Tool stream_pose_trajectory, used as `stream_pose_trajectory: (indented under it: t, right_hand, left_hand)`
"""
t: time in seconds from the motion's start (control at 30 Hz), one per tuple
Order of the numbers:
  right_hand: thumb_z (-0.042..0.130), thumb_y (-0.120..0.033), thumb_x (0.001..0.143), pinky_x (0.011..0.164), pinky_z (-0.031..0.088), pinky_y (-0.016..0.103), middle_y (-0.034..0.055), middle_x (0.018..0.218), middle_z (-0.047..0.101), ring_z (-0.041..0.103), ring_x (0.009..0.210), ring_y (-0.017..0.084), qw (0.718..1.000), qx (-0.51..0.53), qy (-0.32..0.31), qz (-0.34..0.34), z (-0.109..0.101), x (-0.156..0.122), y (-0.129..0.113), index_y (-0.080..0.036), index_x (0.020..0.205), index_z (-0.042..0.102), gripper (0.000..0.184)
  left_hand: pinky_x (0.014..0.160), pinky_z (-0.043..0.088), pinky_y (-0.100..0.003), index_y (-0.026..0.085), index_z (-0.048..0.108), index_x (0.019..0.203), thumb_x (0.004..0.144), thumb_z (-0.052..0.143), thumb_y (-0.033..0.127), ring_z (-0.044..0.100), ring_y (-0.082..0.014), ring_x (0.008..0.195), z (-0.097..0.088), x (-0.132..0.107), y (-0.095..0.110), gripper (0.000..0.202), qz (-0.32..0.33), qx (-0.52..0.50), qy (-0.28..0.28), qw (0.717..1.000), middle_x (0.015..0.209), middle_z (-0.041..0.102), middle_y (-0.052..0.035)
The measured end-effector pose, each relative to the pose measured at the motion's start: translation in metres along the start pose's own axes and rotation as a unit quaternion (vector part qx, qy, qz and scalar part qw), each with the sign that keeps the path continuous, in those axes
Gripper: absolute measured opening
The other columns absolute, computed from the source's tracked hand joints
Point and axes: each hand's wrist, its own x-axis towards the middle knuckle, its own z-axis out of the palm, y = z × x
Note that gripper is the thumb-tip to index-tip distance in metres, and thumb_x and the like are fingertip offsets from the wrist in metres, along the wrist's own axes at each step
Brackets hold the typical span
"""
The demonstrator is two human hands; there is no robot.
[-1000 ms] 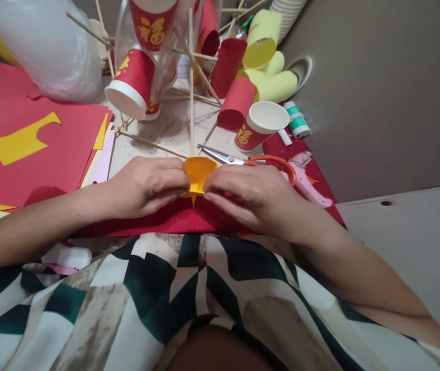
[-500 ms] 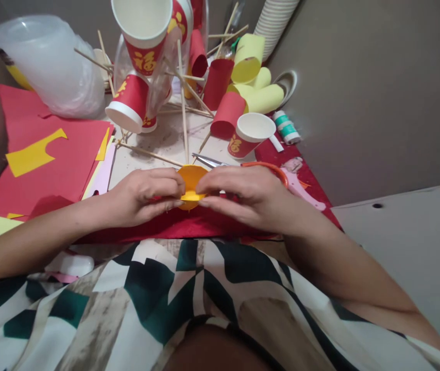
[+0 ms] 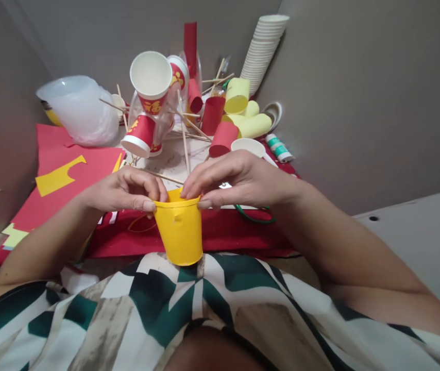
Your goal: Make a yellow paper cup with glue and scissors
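Paper sheets [image 3: 65, 154] in red lie at the far left of the table [image 3: 173, 159], a yellow offcut [image 3: 58, 176] on top. The left hand [image 3: 121, 190] pinches the near-left rim of a yellow paper cup [image 3: 179, 232], held upright above the table's near edge. The right hand [image 3: 239, 180] pinches the opposite rim. The cup looks light, thin and easily crushed, so the stiffer rim seems the safest hold. Red cups [image 3: 142, 135] and skewers [image 3: 184, 139] stand behind.

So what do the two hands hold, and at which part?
Both the left hand and the right hand pinch the top rim of a yellow paper cup, one on each side.
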Motion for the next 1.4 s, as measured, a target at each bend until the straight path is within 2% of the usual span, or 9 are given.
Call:
stream_pose_trajectory:
  t: [0.2, 0.47, 0.53, 0.6, 0.73, 0.93, 1.1, 1.27, 1.4]
  right_hand:
    - [0.071, -0.021, 0.091, 0.057, 0.05, 0.015, 0.004, 0.081, 0.07, 0.06, 0.06, 0.005, 0.993, 0.094, -0.048, 0.059, 0.007, 0.002, 0.006, -0.007, 0.091, 0.072, 0.014]
    - [0.069, -0.031, 0.092, 0.055, 0.05, 0.019, 0.0038, 0.078, 0.069, 0.06, 0.057, 0.008, 0.973, 0.136, -0.114, 0.15, 0.005, -0.003, 0.007, -0.009, 0.091, 0.07, 0.022]
    - [0.073, -0.032, 0.088, 0.057, 0.05, 0.02, 0.0043, 0.081, 0.071, 0.061, 0.06, 0.008, 0.972, 0.14, -0.101, 0.162, 0.007, -0.001, 0.003, -0.009, 0.097, 0.072, 0.024]
    - [0.076, -0.032, 0.084, 0.058, 0.049, 0.02, 0.0041, 0.085, 0.072, 0.06, 0.062, 0.008, 0.977, 0.123, -0.057, 0.167, 0.012, 0.001, -0.005, -0.009, 0.101, 0.074, 0.028]
    - [0.079, -0.034, 0.081, 0.059, 0.045, 0.02, 0.0012, 0.078, 0.07, 0.056, 0.065, 0.009, 0.976, 0.091, 0.003, 0.197, 0.026, 0.005, -0.02, -0.01, 0.091, 0.076, 0.026]
    - [0.07, -0.031, 0.088, 0.052, 0.037, 0.018, -0.0038, 0.062, 0.06, 0.045, 0.055, 0.005, 0.962, 0.123, -0.009, 0.244, 0.036, 0.004, -0.025, -0.01, 0.076, 0.073, 0.024]
    - [0.07, -0.033, 0.087, 0.052, 0.038, 0.019, -0.0022, 0.062, 0.06, 0.046, 0.056, 0.007, 0.955, 0.118, -0.024, 0.27, 0.037, 0.006, -0.018, -0.01, 0.075, 0.073, 0.026]
    - [0.07, -0.035, 0.087, 0.053, 0.039, 0.02, -0.0013, 0.063, 0.061, 0.048, 0.057, 0.007, 0.956, 0.096, -0.024, 0.275, 0.04, 0.008, -0.013, -0.01, 0.076, 0.074, 0.028]
    - [0.069, -0.035, 0.089, 0.056, 0.043, 0.02, -0.0001, 0.067, 0.066, 0.053, 0.06, 0.008, 0.966, 0.079, -0.03, 0.246, 0.038, 0.008, -0.016, -0.01, 0.08, 0.075, 0.028]
  left_hand:
    - [0.073, 0.059, -0.023, 0.014, 0.076, 0.082, 0.087, 0.075, 0.018, 0.068, -0.0134, 0.074, -0.002, -0.004, -0.008, 0.006, -0.032, -0.055, -0.024, 0.998, 0.086, 0.073, -0.0085]
    - [0.068, 0.056, -0.022, 0.014, 0.076, 0.083, 0.087, 0.072, 0.013, 0.067, -0.0136, 0.07, 0.005, -0.004, -0.002, 0.006, -0.076, -0.073, -0.046, 0.993, 0.084, 0.072, -0.0094]
    - [0.068, 0.056, -0.021, 0.014, 0.075, 0.082, 0.088, 0.072, 0.013, 0.066, -0.0132, 0.07, 0.007, -0.004, -0.002, 0.006, -0.075, -0.072, -0.04, 0.994, 0.084, 0.072, -0.0088]
    - [0.066, 0.056, -0.021, 0.013, 0.075, 0.082, 0.088, 0.072, 0.014, 0.065, -0.0126, 0.069, 0.007, -0.003, -0.001, 0.007, -0.073, -0.066, -0.032, 0.995, 0.084, 0.072, -0.0082]
    - [0.065, 0.055, -0.018, 0.012, 0.074, 0.08, 0.087, 0.072, 0.013, 0.065, -0.0118, 0.069, 0.009, -0.002, 0.0, 0.008, -0.078, -0.049, -0.015, 0.996, 0.083, 0.072, -0.0082]
    - [0.067, 0.056, -0.022, 0.012, 0.071, 0.08, 0.089, 0.071, 0.018, 0.066, -0.0145, 0.071, 0.009, -0.004, 0.0, 0.011, -0.085, 0.001, -0.021, 0.996, 0.08, 0.071, -0.0088]
    - [0.071, 0.057, -0.025, 0.013, 0.07, 0.081, 0.09, 0.069, 0.023, 0.069, -0.0172, 0.075, 0.01, -0.004, 0.005, 0.014, -0.109, 0.076, -0.029, 0.991, 0.079, 0.072, -0.0087]
    - [0.06, 0.052, -0.019, 0.012, 0.071, 0.084, 0.093, 0.067, 0.026, 0.063, -0.0121, 0.063, 0.013, -0.007, 0.008, 0.017, -0.11, 0.115, -0.03, 0.987, 0.071, 0.07, -0.006]
    - [0.049, 0.048, -0.016, 0.012, 0.07, 0.084, 0.093, 0.068, 0.027, 0.058, -0.009, 0.05, 0.013, -0.01, 0.006, 0.018, -0.146, 0.066, -0.021, 0.987, 0.064, 0.064, -0.0031]
